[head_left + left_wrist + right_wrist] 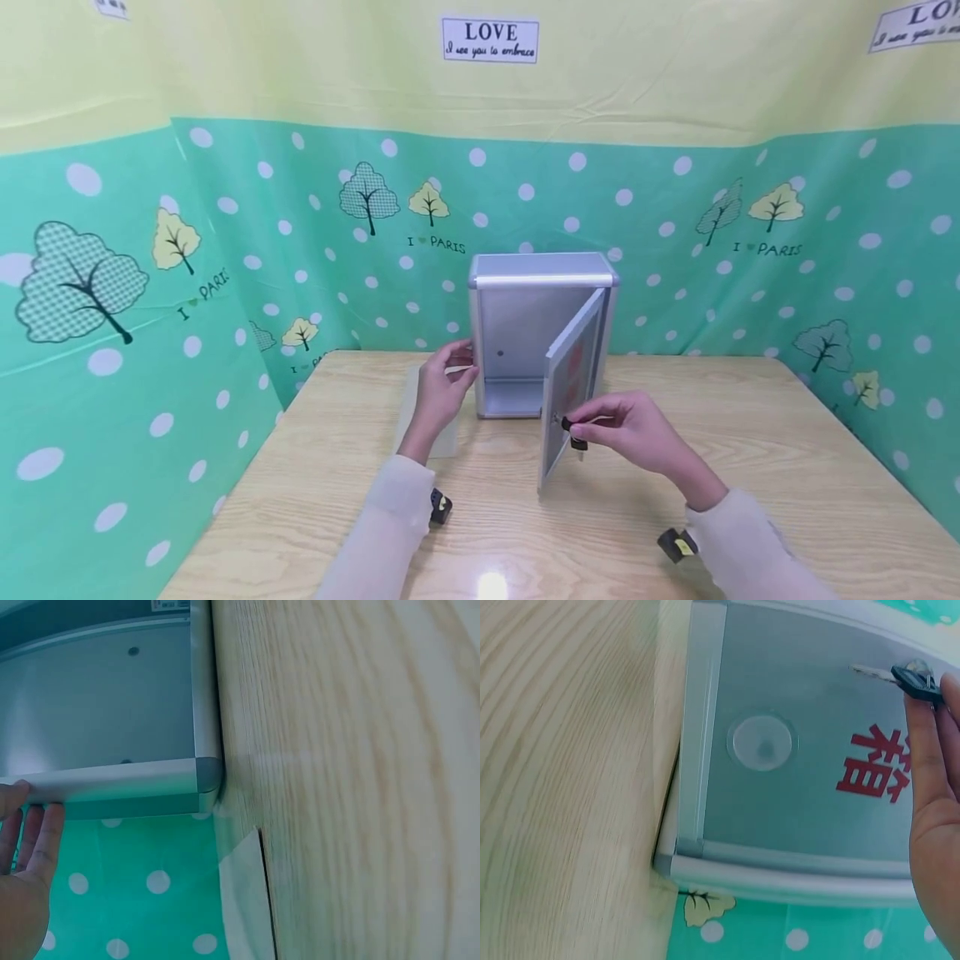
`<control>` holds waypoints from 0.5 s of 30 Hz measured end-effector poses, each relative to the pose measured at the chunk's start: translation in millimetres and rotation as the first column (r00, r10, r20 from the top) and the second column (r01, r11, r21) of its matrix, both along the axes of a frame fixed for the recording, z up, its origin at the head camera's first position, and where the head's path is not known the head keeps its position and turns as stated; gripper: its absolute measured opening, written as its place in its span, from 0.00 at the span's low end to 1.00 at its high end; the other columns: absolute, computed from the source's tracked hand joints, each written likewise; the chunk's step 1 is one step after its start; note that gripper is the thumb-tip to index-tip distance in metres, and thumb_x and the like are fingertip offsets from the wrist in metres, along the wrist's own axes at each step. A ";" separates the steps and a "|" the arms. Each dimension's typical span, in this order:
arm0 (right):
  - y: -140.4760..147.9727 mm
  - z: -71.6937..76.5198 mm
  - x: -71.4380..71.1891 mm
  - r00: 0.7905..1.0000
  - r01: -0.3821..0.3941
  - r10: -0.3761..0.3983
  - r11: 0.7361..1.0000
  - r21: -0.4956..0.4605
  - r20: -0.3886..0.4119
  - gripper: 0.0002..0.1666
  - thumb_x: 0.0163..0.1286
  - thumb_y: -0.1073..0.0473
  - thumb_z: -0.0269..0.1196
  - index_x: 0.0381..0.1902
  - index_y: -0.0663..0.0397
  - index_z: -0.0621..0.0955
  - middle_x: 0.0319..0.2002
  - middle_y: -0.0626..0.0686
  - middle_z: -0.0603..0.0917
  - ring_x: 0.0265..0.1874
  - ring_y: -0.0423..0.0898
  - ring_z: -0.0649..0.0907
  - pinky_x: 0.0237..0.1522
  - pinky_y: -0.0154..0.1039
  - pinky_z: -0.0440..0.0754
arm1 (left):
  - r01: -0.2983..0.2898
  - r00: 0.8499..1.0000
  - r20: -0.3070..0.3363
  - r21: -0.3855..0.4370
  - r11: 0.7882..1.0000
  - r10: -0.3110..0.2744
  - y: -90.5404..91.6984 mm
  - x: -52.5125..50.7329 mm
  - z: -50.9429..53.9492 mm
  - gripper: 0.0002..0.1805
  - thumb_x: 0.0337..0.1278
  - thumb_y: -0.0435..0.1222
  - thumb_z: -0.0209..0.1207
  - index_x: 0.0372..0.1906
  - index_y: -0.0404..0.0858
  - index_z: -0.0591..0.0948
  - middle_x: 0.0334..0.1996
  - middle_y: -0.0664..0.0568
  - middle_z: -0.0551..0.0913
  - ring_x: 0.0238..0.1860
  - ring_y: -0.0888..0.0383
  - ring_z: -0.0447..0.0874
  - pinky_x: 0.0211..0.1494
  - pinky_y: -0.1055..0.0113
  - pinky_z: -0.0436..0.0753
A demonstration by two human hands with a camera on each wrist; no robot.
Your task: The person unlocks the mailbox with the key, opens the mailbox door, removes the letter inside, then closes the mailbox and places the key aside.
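Note:
A silver metal box (543,265) stands upright on the table with its hinged door (558,387) swung partway out. My left hand (441,392) holds the box's left side; in the left wrist view the thumb lies at the front edge of the frame (127,778) and the fingers reach along the outer side. With thumb and fingers, my right hand (633,429) pinches a black-headed key (567,423) at the door's lock. A second key (578,444) hangs below it. Red characters (877,765) and a round clear disc (762,742) mark the door's outer face.
On the wooden table (300,500), a flat cream sheet (407,417) lies left of the box, partly behind my left hand. A green and yellow patterned curtain (300,192) hangs behind the table and along its sides. Black devices (672,546) sit at both wrists.

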State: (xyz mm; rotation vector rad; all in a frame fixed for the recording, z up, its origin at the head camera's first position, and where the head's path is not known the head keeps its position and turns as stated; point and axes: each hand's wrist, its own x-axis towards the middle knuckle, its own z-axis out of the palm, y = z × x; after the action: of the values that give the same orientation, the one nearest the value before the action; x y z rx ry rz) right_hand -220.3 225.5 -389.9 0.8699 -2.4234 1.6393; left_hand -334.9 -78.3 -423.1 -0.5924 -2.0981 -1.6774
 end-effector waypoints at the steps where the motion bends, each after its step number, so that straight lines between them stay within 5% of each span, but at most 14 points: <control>1: -3.0 0.5 -1.0 1.000 0.009 -0.009 1.000 0.006 0.000 0.08 0.66 0.66 0.72 0.43 0.60 0.89 0.39 0.55 0.90 0.37 0.44 0.89 0.42 0.40 0.91 | 0.000 1.000 0.000 0.003 1.000 0.000 -0.2 -0.1 0.2 0.24 0.61 0.22 0.66 0.62 0.33 0.79 0.49 0.43 0.84 0.51 0.46 0.86 0.53 0.63 0.89; 15: -42.9 0.3 -11.0 0.989 0.147 -0.147 0.989 -0.014 -0.027 0.07 0.63 0.64 0.74 0.40 0.54 0.90 0.38 0.52 0.91 0.33 0.44 0.89 0.36 0.37 0.91 | 0.001 1.000 -0.004 0.011 1.000 -0.001 0.3 1.6 1.7 0.22 0.60 0.22 0.66 0.60 0.32 0.80 0.47 0.41 0.84 0.49 0.45 0.87 0.52 0.58 0.89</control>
State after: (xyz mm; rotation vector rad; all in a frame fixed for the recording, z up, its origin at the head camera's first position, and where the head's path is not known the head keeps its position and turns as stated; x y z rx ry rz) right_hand -231.3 182.6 -389.6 0.6889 -2.3931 1.5774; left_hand -333.3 -78.0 -421.4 -0.5930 -2.0849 -1.6858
